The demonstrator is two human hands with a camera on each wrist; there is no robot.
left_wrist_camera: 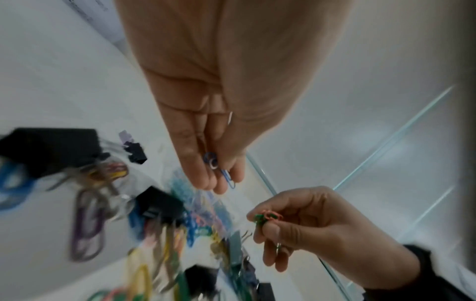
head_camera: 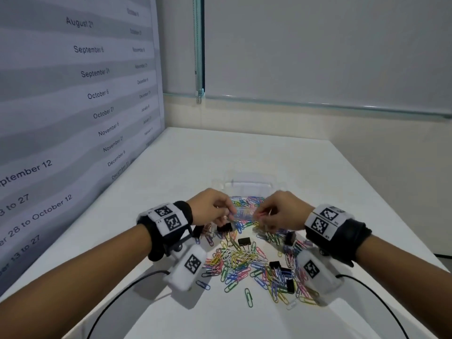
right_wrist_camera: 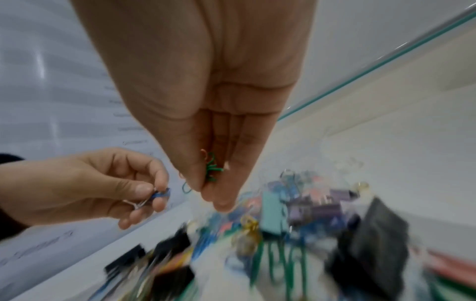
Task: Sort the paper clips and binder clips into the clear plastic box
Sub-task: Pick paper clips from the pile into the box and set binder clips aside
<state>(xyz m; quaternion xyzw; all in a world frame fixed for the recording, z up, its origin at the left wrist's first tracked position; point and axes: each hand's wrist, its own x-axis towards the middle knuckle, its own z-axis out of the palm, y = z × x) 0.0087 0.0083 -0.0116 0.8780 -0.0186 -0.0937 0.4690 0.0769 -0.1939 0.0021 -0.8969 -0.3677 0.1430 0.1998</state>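
Seemingly downward-pointing, blue paper clips (left_wrist_camera: 219,169) pinched by left hand (left_wrist_camera: 206,101) fingers; right hand (right_wrist_camera: 206,91) pinches green ones (right_wrist_camera: 212,169).

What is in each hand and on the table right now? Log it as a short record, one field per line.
left hand: pinches blue paper clips
right hand: pinches green paper clips, plus an orange one
clear box: on the table beyond both hands, some colored clips already in it
loose pile: mixed colored paper clips spread on the white table, nearer the person than the box
binder clips: several black ones scattered among the pile
sorting: unfinished, most clips outside the box
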